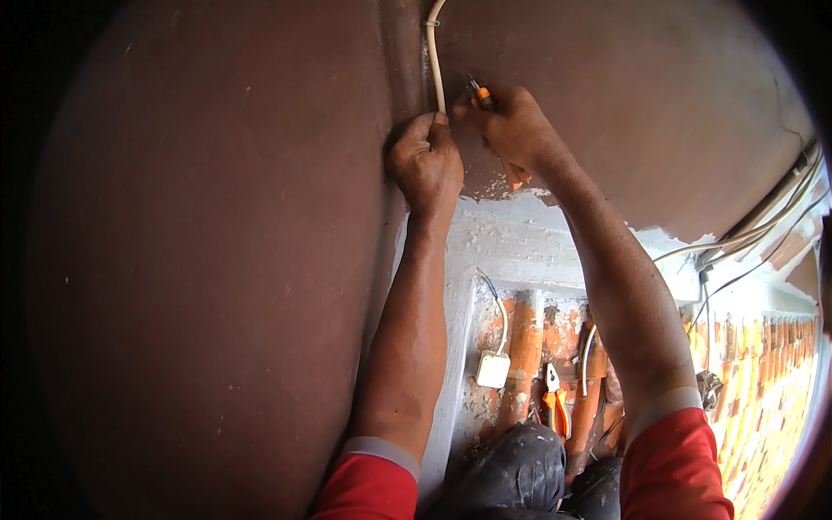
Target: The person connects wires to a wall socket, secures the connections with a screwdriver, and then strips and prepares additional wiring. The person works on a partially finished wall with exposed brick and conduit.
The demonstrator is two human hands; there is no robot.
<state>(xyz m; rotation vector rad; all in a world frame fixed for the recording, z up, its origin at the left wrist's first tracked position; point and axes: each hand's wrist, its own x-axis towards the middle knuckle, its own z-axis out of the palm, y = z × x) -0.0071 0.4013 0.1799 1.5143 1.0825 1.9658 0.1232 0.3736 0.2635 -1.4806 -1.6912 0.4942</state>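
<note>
My left hand (pixel 426 160) is closed round the lower end of a white cable (pixel 436 65), thumb on top, close to the corner where two brown walls meet. To its right, my right hand (pixel 516 130) grips an orange-handled tool (pixel 484 97). A thin metal tip points up and left from it, and more orange shows below the palm. My fingers hide its middle, so I cannot tell its exact kind. The tip is apart from the cable. Above, a small clip (pixel 432 23) sits on the cable at the wall.
Below my arms, orange-handled pliers (pixel 557 403) lie on clay roof tiles (pixel 523 334) near my knee (pixel 524 464). A white junction box (pixel 493 369) with a short wired cable lies beside them. A painted ledge (pixel 520 238) runs under the wall. Several loose cables (pixel 763 227) hang at right.
</note>
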